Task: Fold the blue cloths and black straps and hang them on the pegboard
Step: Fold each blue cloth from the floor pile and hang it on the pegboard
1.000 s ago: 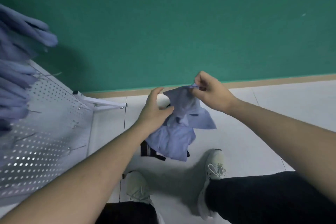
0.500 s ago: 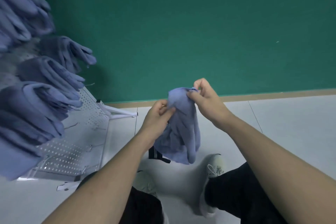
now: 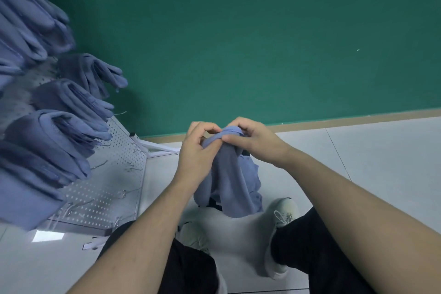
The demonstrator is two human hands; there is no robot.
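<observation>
A blue cloth (image 3: 228,181) hangs bunched in front of me, pinched at its top fold by both hands. My left hand (image 3: 195,153) grips it from the left, my right hand (image 3: 253,138) from the right, thumbs nearly touching. A bit of black strap (image 3: 214,204) shows under the cloth's lower edge. The white pegboard (image 3: 105,188) stands at the left, with several folded blue cloths (image 3: 55,131) hung on its hooks and bare metal hooks (image 3: 128,169) lower down.
A green wall (image 3: 262,43) with a wooden skirting strip (image 3: 358,118) rises ahead. Pale floor tiles (image 3: 381,162) spread to the right. My two white shoes (image 3: 281,222) and black trouser legs are below the cloth. The pegboard's white foot (image 3: 157,148) juts toward the hands.
My hands have come closer together at the cloth's top, gathering it into a narrower bundle. My view has swung left and up, bringing more of the hung cloths into sight.
</observation>
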